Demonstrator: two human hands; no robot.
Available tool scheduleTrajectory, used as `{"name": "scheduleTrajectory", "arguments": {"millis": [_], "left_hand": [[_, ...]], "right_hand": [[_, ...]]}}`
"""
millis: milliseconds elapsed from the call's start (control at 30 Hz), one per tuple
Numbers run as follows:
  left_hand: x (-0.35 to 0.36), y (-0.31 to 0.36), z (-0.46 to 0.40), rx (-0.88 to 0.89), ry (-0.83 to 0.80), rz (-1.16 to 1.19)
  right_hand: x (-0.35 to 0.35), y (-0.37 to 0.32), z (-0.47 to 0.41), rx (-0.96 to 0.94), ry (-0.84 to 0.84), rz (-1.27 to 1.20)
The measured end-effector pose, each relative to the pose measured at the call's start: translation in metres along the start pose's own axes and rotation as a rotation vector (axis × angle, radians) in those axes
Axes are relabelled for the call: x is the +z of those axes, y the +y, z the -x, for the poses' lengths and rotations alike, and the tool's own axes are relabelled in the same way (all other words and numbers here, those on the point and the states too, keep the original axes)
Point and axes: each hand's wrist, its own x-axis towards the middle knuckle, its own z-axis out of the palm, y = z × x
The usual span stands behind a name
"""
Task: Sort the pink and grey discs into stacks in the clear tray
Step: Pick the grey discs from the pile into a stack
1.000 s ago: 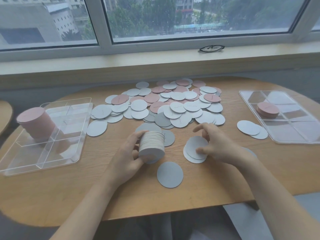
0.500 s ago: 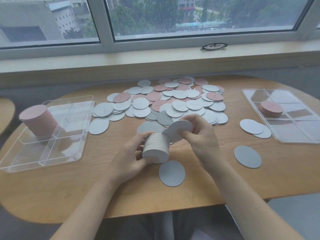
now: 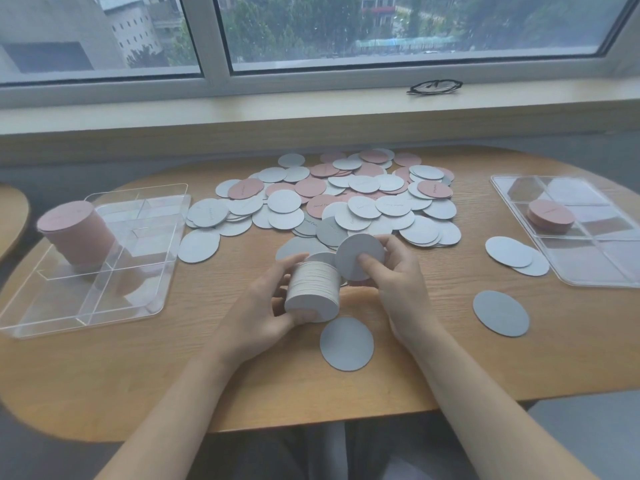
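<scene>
One grey disc pinched in right hand, tilted, just right of and touching far end of grey stack. Stack gripped sideways in left hand, axis running away from near table edge, above near-centre.

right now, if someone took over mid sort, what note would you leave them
Left hand grips a grey stack held sideways above the table.
Right hand pinches one grey disc at the stack's far end, not yet added.
Done: a tall pink stack stands in the left clear tray; a short pink stack sits in the right tray.
Left: the mixed pile, plus loose grey discs near the hands and by the right tray. No grey stack is in a tray yet.
</scene>
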Motion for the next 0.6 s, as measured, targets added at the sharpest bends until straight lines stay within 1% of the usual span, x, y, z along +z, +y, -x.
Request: {"name": "scheduleTrajectory", "arguments": {"millis": [133,200,300,400,533,600], "left_hand": [[0.001,0.003,0.001,0.001,0.013,-0.007],[0.001,0.002,0.001,0.002,0.016,-0.018],[0.001,0.002,0.001,0.018,0.022,-0.044],[0.003,0.001,-0.001,0.024,0.055,-0.071],[0.004,-0.002,-0.002,0.011,0.094,-0.092],[0.005,-0.003,-0.002,0.046,0.09,-0.142]], "right_hand": [[-0.001,-0.001,0.001,-0.081,0.142,0.032],[-0.002,0.001,0.0,-0.109,0.168,0.074],[0.002,0.001,0.003,-0.123,0.07,0.084],[0.008,0.0,0.007,-0.155,-0.057,0.165],[0.011,0.006,0.01,-0.146,-0.227,0.375],[0.012,0.01,0.011,-0.156,-0.3,0.49]]}}
